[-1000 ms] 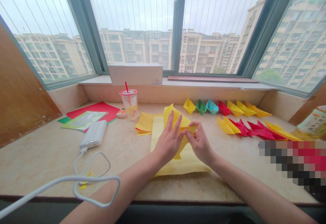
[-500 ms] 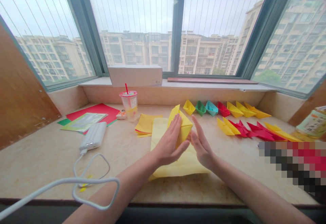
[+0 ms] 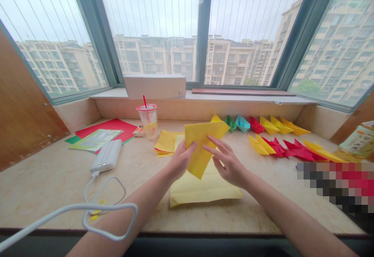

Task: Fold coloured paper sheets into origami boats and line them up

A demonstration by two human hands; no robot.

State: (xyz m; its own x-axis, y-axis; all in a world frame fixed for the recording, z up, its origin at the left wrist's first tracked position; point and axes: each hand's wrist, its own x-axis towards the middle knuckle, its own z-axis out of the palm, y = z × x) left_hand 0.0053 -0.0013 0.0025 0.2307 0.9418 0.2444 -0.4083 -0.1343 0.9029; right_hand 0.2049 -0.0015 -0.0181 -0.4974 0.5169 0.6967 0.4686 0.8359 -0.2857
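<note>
A piece of folded yellow paper [image 3: 196, 138] is held up in front of me, its broad flat face toward me and a pointed corner sticking out to the right. My left hand [image 3: 179, 162] grips its left edge, thumb on the near face and fingers behind. With fingers apart, my right hand [image 3: 230, 165] touches the paper's right part with its fingertips. Below both hands a pale yellow sheet [image 3: 206, 191] lies on the counter. Just left of it rests a small stack of yellow and orange paper [image 3: 167, 142].
Two rows of folded paper boats [image 3: 270, 125] stand at the right, near a bottle [image 3: 358, 142]. A cup with a straw [image 3: 148, 120], a power bank [image 3: 106, 155] with a looping white cable [image 3: 111, 207], and coloured sheets [image 3: 109, 127] are on the left.
The paper, earlier upright between my two palms, is now turned with its flat face toward me. My left hand has moved left to its edge; my right fingers have come onto it.
</note>
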